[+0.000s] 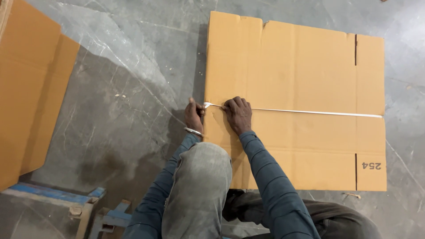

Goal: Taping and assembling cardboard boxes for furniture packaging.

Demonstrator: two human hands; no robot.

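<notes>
You are crouched over a flattened cardboard box (294,104) that lies flat on the grey concrete floor (133,88), stretching away ahead of and to the right of both your hands. A thin white strap (310,112) already runs across the top face of the box, from its far right edge all the way back to your hands, and it looks taut and straight along that whole run, so the laying of the strap across the cardboard appears done. What seems left is the end at the near left edge. Your right hand (237,114) rests on the cardboard with its fingers curled down over the strap, pinning or pinching it just right of that edge. Your left hand (194,116), with a metal bangle (193,131) at the wrist, sits just off the box's left edge, its fingers closed around the strap's end where it bends over the edge. Whether the strap passes under the box I cannot tell, and no knot, buckle or seal shows yet. Well to the left of your left hand stands another piece of cardboard (31,93), and below it, near your left elbow, a blue wooden frame (66,199).
</notes>
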